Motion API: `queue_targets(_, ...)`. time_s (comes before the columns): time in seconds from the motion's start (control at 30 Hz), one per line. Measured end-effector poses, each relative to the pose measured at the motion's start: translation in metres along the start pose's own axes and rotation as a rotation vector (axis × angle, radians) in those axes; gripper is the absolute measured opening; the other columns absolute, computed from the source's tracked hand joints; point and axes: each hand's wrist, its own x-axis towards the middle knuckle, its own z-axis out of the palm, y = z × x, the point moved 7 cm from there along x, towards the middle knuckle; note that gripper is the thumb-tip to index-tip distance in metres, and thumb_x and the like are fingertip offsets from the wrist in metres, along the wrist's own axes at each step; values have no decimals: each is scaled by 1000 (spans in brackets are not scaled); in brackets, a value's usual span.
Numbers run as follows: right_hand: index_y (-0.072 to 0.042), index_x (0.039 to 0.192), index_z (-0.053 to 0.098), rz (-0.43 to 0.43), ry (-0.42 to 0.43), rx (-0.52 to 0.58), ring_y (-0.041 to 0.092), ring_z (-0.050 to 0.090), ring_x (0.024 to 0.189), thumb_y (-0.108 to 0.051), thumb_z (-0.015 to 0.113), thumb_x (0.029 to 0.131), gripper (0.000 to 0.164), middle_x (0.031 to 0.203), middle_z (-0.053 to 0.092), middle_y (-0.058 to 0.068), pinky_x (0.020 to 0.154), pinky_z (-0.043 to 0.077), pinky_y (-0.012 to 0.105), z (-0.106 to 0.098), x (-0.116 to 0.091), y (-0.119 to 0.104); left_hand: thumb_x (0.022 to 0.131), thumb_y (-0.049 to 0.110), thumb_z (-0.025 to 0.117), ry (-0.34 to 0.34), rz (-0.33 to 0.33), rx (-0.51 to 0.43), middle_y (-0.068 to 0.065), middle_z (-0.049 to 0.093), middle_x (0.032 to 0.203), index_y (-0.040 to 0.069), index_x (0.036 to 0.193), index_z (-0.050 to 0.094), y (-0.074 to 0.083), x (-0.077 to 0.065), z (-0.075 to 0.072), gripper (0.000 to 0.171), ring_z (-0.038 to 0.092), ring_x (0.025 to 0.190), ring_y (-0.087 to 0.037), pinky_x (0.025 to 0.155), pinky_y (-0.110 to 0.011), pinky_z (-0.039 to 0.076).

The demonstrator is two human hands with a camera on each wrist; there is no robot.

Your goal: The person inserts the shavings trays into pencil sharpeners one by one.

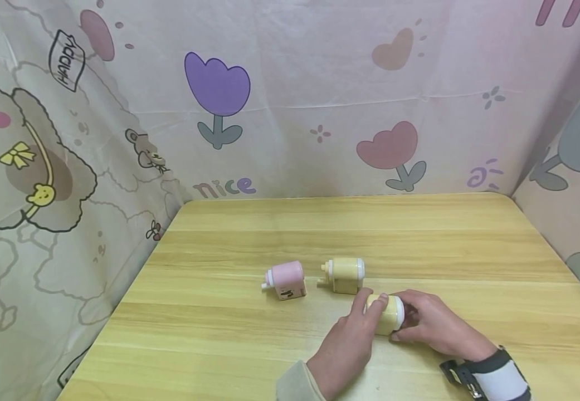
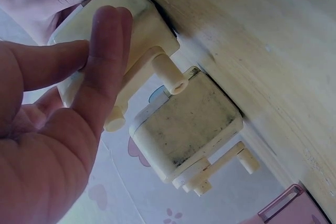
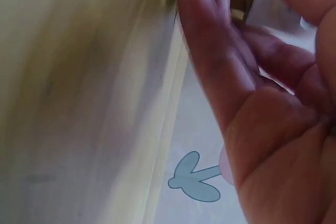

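Observation:
A yellow hand-crank pencil sharpener [image 1: 389,318] with a white band stands at the front right of the group, between both hands. My left hand [image 1: 346,348] holds it at its crank end, with fingers over the top. At its other end my right hand [image 1: 437,324] grips it, thumb low on the near side. The left wrist view shows its crank handle [image 2: 167,72] poking out past the left fingers. Right behind is a second yellow pencil sharpener [image 1: 348,270], its crank to the left. Left of that one sits a pink pencil sharpener [image 1: 287,278].
The sharpeners are on a light wood-grain table [image 1: 209,334]. A patterned cloth [image 1: 295,150] rises along the table's back edge, with more cloth on both sides. A black and white strap [image 1: 495,376] circles the right wrist.

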Motion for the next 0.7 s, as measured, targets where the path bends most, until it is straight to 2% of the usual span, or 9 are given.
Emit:
queue_targets(0.33, -12, 120, 58, 12, -3, -32, 8, 61, 83, -38, 82, 68, 62, 100, 62, -5, 72, 52, 29, 0, 0, 0, 79, -11, 57, 0, -2, -11, -7, 39, 135, 17, 143, 39, -1, 0, 0, 73, 37, 47, -2, 43, -8, 29)
queue_targets(0.47, -14, 118, 58, 58, -49, -68, 10, 57, 79, -41, 82, 67, 62, 92, 60, -6, 69, 50, 28, -1, -3, 5, 81, -10, 56, -18, -16, -19, -8, 39, 136, 19, 144, 37, -2, 0, 0, 72, 40, 49, -4, 43, -10, 31)
queue_targets(0.7, -11, 102, 57, 130, -119, -49, 10, 51, 66, -34, 81, 71, 45, 79, 55, -2, 57, 46, 28, -8, -7, 16, 86, -8, 52, -53, 30, -35, -8, 37, 136, 15, 145, 35, -1, 3, -1, 65, 38, 50, -3, 45, -10, 32)
